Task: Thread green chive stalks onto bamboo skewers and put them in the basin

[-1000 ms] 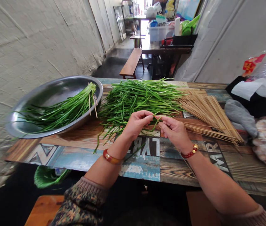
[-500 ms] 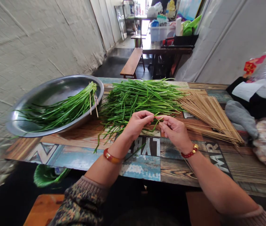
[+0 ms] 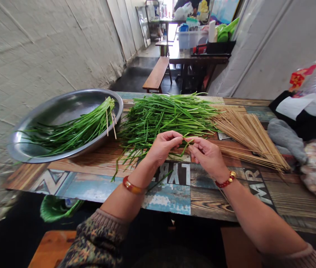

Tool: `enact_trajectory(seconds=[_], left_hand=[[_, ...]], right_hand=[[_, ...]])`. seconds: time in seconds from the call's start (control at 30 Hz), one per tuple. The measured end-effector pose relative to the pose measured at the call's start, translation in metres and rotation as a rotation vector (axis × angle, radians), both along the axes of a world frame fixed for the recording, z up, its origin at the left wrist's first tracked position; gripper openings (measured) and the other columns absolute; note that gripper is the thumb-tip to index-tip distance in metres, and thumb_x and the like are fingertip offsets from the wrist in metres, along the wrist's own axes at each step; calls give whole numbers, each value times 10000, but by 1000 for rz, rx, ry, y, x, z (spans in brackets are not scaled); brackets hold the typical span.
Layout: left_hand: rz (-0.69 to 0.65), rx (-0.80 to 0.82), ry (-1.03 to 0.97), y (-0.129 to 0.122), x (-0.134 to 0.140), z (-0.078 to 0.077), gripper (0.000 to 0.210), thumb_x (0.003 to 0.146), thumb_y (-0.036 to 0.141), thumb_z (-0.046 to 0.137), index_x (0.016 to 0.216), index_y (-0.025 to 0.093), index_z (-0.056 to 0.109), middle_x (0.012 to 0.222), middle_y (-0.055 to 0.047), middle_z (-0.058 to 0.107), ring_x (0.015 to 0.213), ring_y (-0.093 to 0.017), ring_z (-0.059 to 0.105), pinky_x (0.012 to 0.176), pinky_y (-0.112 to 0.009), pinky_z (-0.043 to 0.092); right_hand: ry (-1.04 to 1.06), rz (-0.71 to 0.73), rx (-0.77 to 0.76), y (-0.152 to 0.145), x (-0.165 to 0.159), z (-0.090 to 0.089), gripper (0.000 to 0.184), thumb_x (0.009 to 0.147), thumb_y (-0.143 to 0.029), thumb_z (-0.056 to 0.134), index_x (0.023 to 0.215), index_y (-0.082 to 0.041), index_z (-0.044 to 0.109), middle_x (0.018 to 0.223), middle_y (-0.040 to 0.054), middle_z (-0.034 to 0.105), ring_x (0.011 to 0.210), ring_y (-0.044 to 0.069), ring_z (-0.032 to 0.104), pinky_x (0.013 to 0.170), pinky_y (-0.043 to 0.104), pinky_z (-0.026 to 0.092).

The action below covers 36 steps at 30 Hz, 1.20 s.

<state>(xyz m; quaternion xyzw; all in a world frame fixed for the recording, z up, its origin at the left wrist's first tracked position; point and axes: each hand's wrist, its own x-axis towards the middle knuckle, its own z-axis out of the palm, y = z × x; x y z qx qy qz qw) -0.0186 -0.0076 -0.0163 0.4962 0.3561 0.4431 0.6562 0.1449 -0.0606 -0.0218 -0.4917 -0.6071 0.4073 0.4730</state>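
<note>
A: Chive stalk (image 3: 186, 143) first. It sits between both hands, above the near half of the table (image 3: 169, 193), in front of the loose pile.

B: Grip?

A: Left hand (image 3: 162, 147) pinches one end with thumb and fingertips pressed together. Right hand (image 3: 207, 154) pinches the other end the same way. The stalk bends in a short arc in the gap between the two pinches, hanging a bit below the fingertips. Both hands are raised off the tabletop, wrists with bracelets, forearms coming in from the near edge.

B: Anything else in the hands?

A: Cannot tell, too small. Maybe a skewer tip at the right fingers, not clear.

B: Containers?

A: One metal basin (image 3: 49, 111), left side of the table, tilted toward the camera. In it lies a bundle of chives (image 3: 71, 130), cut ends toward the basin's right rim, leaf tips toward the left. Two or three thin sticks poke out at the cut ends.

B: Behind the hands?

A: Loose chive pile (image 3: 166, 113) spread on the tabletop, just behind the fingers. Right of it, touching its edge, is a fan of bamboo skewers (image 3: 247, 134). Further right, cloth and plastic bags (image 3: 309, 111) at the table's edge.

B: Far end?

A: Wooden bench (image 3: 156, 74) and another table with a clear plastic tub (image 3: 188, 37) on it, contents blurred.
</note>
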Motion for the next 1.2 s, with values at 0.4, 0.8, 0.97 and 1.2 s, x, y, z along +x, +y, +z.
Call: enact_trajectory(seconds=[0.4, 0.8, 0.97, 1.2], left_hand=[[-4, 27, 40, -2, 1, 1, 193, 678, 301, 740, 706, 123, 668, 625, 16, 577, 539, -59, 451, 525, -198, 343], [-41, -13, -13, -2, 0, 3, 217, 668, 315, 745, 660, 124, 642, 623, 17, 572, 525, -52, 450, 525, -200, 354], [-64, -15, -13, -3, 0, 3, 202, 672, 296, 747, 676, 119, 650, 637, 15, 578, 536, -49, 461, 529, -189, 361], [-80, 3, 17, -3, 1, 0, 206, 689, 300, 733, 674, 117, 638, 618, 18, 565, 531, -52, 453, 531, -194, 353]], right_hand=[[-44, -25, 33, 1, 0, -4, 241, 879, -318, 542, 1065, -180, 607, 554, -65, 510, 453, 85, 473, 458, 210, 372], [-69, -34, 83, 3, 0, -6, 290, 868, -321, 559, 1132, -216, 501, 592, -67, 535, 478, 98, 476, 490, 226, 391], [-69, -32, 75, 2, 0, -6, 320, 874, -330, 553, 1168, -224, 481, 604, -66, 538, 491, 103, 481, 503, 231, 396], [-44, -46, 70, 3, -2, -8, 366, 879, -312, 545, 1222, -227, 453, 611, -65, 543, 492, 105, 488, 509, 236, 405]])
